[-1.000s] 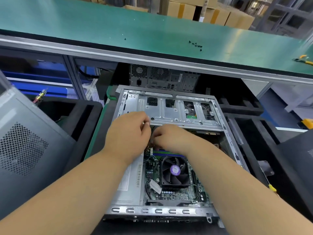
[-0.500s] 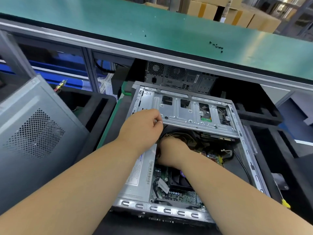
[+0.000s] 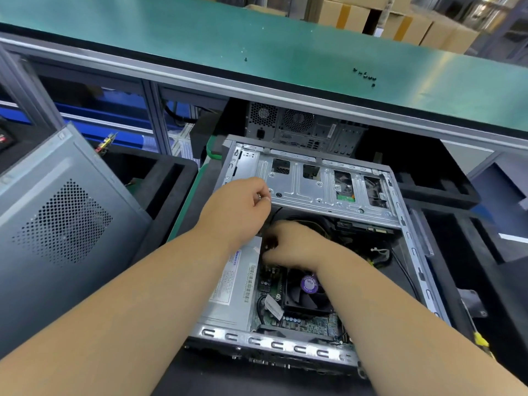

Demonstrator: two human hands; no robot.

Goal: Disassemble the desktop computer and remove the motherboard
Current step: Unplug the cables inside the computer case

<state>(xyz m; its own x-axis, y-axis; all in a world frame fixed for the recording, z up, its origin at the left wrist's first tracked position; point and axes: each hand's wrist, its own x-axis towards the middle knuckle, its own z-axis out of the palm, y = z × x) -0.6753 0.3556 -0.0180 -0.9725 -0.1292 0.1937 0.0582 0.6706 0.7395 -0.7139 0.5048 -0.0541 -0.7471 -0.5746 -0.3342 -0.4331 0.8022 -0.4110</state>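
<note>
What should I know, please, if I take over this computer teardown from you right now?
Left hand: fingers curled at the near edge of the drive cage; a grip can't be confirmed.
Right hand: reaching down into the cables beside the power supply; fingertips hidden.
Done: case open.
Left: the motherboard and its fan are still mounted inside.

You have two hands, left (image 3: 237,207) and right (image 3: 294,244), in one open computer case (image 3: 411,252). One cooling fan (image 3: 307,292), one loose side panel (image 3: 57,224), a second computer (image 3: 300,130) behind.
</note>
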